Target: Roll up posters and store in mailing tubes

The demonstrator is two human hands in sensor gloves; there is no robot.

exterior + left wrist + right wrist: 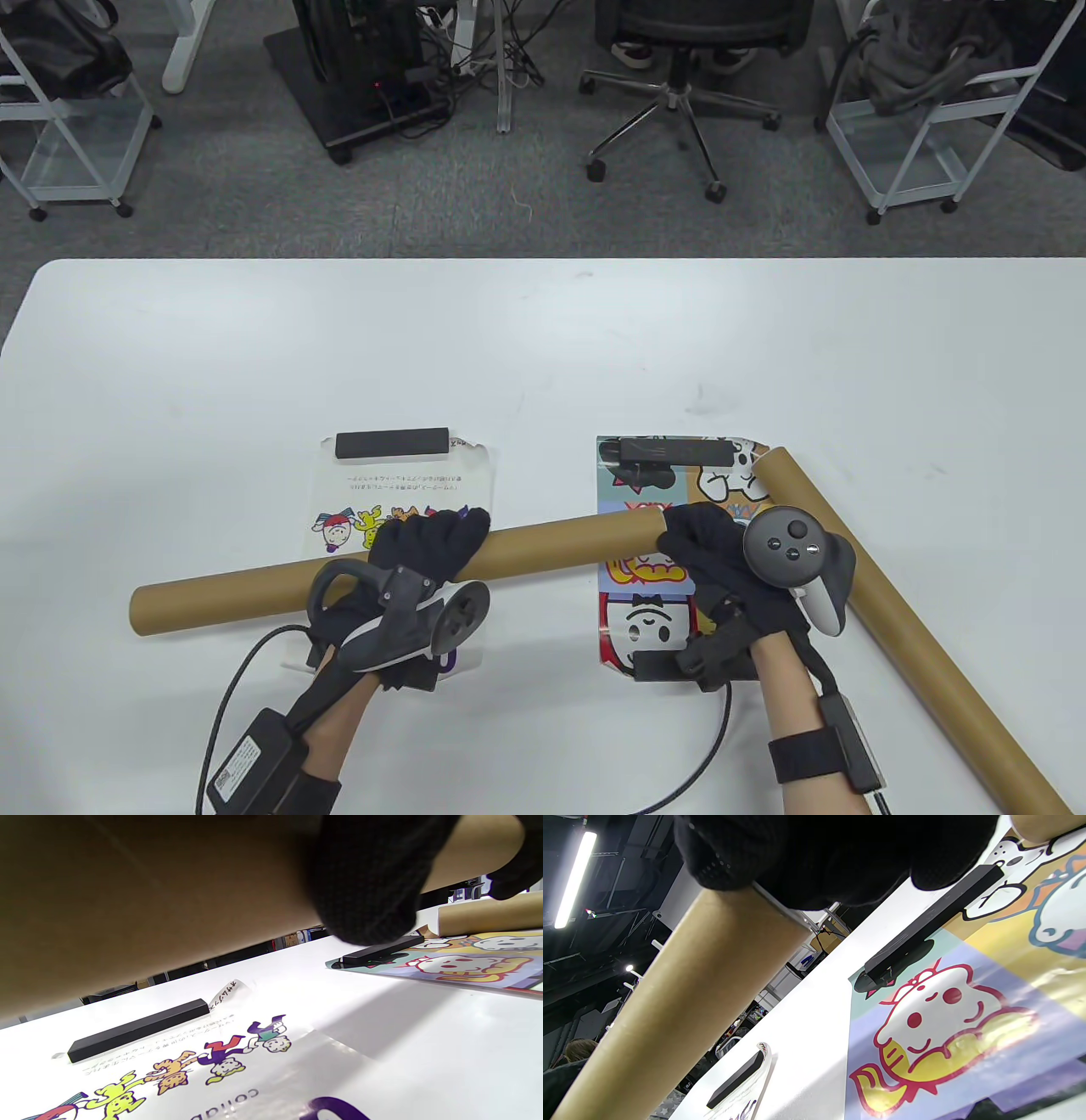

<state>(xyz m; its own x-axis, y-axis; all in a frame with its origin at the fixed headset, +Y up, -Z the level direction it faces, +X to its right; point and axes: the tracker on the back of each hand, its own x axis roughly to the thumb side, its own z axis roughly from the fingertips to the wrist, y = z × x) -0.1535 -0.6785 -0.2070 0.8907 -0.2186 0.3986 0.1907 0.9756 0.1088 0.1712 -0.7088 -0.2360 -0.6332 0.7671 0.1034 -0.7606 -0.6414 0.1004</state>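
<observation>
A long brown mailing tube [551, 543] is lifted just above the table, slanting across both posters. My left hand [437, 543] grips it round the middle, seen close up as tube [148, 899] and glove fingers [365, 878]. My right hand [700, 543] is curled over its right end; in the right wrist view the glove covers the end of the tube [691, 993]. Below lie a white poster [407, 497] with small cartoon figures and a colourful cartoon poster [645, 607], both flat. A second tube [899, 611] lies diagonally at the right.
Black bar weights hold the posters down: one [392, 443] on the white poster's far edge, one [676, 451] on the colourful poster's far edge, another [670, 664] at its near edge. Glove cables trail by the table's front edge. An office chair [670, 76] and wire carts stand beyond the table.
</observation>
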